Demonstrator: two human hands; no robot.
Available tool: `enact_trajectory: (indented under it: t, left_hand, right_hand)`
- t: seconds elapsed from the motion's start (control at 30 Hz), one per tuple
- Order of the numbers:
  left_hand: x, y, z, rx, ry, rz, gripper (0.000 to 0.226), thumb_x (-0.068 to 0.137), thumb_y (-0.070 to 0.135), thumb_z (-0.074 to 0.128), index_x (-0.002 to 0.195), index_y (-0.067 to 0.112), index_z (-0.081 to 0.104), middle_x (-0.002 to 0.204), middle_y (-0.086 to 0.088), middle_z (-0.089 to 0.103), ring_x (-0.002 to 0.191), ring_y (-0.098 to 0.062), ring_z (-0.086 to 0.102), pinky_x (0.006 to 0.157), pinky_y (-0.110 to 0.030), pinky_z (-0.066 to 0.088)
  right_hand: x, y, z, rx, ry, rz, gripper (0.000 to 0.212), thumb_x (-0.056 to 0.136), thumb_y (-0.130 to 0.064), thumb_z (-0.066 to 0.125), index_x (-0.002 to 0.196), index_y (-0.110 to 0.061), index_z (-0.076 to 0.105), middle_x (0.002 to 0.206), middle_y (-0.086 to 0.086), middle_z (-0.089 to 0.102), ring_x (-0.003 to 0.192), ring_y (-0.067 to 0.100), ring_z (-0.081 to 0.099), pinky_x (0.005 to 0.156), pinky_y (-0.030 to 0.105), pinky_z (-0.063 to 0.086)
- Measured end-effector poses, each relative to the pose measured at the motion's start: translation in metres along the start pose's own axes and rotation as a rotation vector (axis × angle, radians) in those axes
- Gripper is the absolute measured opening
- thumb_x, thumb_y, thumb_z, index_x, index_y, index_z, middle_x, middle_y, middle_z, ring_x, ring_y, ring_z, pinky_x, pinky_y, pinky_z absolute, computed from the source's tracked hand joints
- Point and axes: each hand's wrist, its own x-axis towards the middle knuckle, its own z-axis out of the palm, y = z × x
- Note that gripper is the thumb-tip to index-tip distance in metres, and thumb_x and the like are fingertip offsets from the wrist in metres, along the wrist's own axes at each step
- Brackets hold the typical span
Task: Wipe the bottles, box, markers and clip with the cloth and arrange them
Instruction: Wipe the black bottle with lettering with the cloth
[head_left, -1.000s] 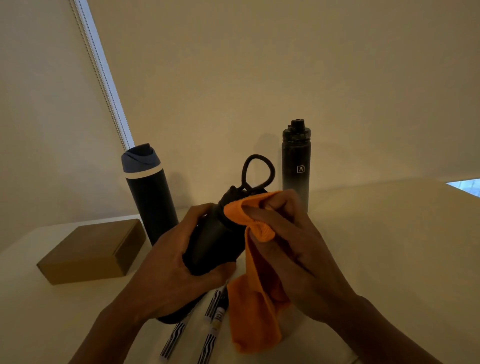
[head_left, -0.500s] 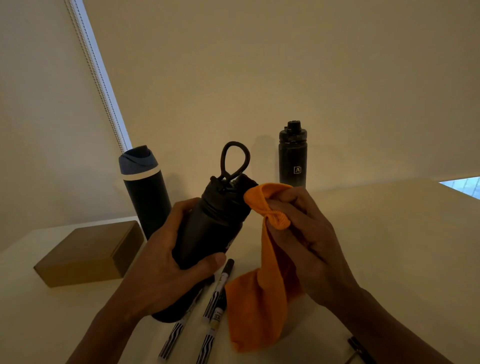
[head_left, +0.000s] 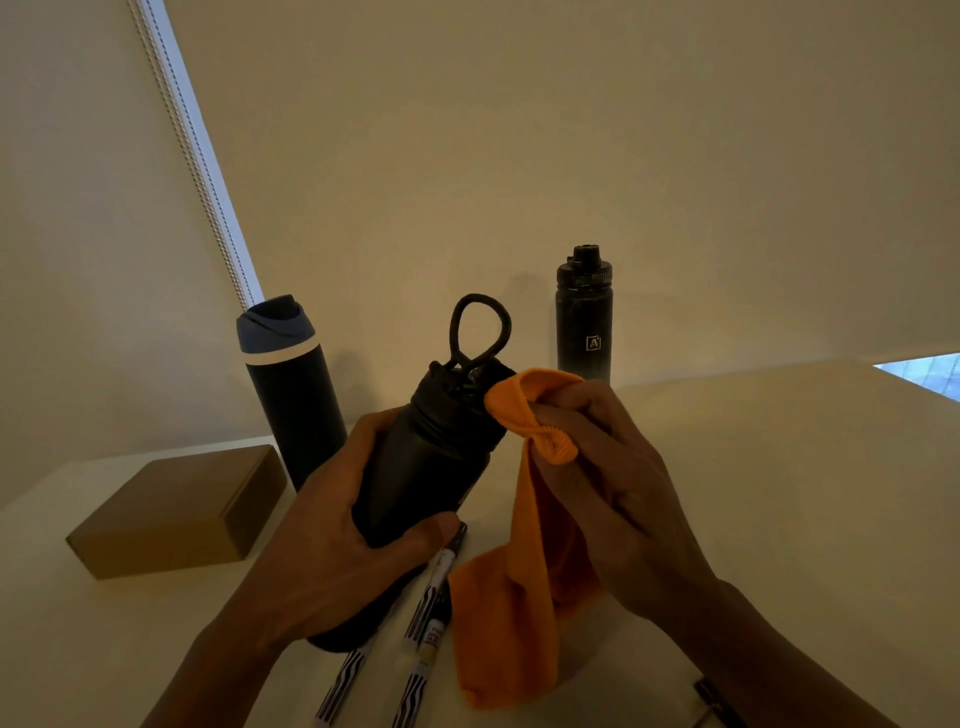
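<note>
1. Head view, held bottle: The black bottle (head_left: 431, 467) is in front of the person, above the near middle of the table (head_left: 779, 467). Its long axis is tilted. The lid end points up and away and leans slightly right; the base points down toward the person and to the left. The carry loop (head_left: 480, 332) stands up from the lid. Whether the base touches the table cannot be determined.
2. Head view, left hand: The left hand (head_left: 337, 545) grips the bottle body. The fingers curl round the far side, the thumb presses the near side, and the wrist enters from the lower left.
3. Head view, right hand: The right hand (head_left: 613, 493) pinches a bunched fold of the orange cloth (head_left: 519, 597) between thumb and fingers. The fold touches the right side of the lid. The remainder of the cloth hangs down to the table.
4. Head view, markers: The striped markers (head_left: 428, 592) lie on the table under and just beside the bottle base. Their long axes are roughly parallel and run from near left to far right.
5. Head view, standing items: The blue-lidded bottle (head_left: 293, 405) stands upright at the back left. The logo bottle (head_left: 584, 322) stands upright at the back, right of the held bottle. The two are well apart.
6. Head view, box: The brown box (head_left: 176, 512) lies flat at the left, just beside the blue-lidded bottle.
7. Head view, lower edge: A small dark item (head_left: 714, 699) is partly hidden by the right forearm; its identity cannot be determined.
</note>
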Motion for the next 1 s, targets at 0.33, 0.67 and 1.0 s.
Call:
enact_trajectory:
  t: [0.33,0.67,1.0]
  left_hand:
    - [0.001,-0.005,-0.001,0.152,0.036,0.014,0.088,0.067,0.081,0.068,0.140,0.055,0.028,0.117,0.033,0.050,0.107,0.014,0.053,0.075,-0.008,0.044]
    - [0.005,-0.002,0.000,0.159,0.070,-0.015,0.091,0.066,0.072,0.075,0.137,0.063,0.018,0.115,0.031,0.054,0.092,0.017,0.058,0.076,-0.005,0.038]
    - [0.004,-0.001,0.004,0.094,0.064,-0.063,0.092,0.061,0.076,0.071,0.125,0.074,0.006,0.102,0.032,0.054,0.085,0.007,0.061,0.072,-0.009,0.044]
  right_hand:
    - [0.005,-0.001,0.003,0.155,0.064,0.051,0.034,0.103,-0.017,0.046,0.130,-0.032,0.059,0.123,-0.010,0.056,0.106,0.018,0.062,0.086,0.037,0.058]
    - [0.004,-0.011,0.007,0.230,-0.041,0.055,0.037,0.102,-0.013,0.048,0.137,-0.021,0.058,0.128,0.001,0.055,0.117,0.025,0.058,0.093,0.036,0.054]
    - [-0.001,0.002,0.009,-0.059,-0.091,0.011,0.041,0.102,-0.015,0.049,0.144,-0.013,0.050,0.128,-0.014,0.056,0.114,0.000,0.057,0.090,0.013,0.050]
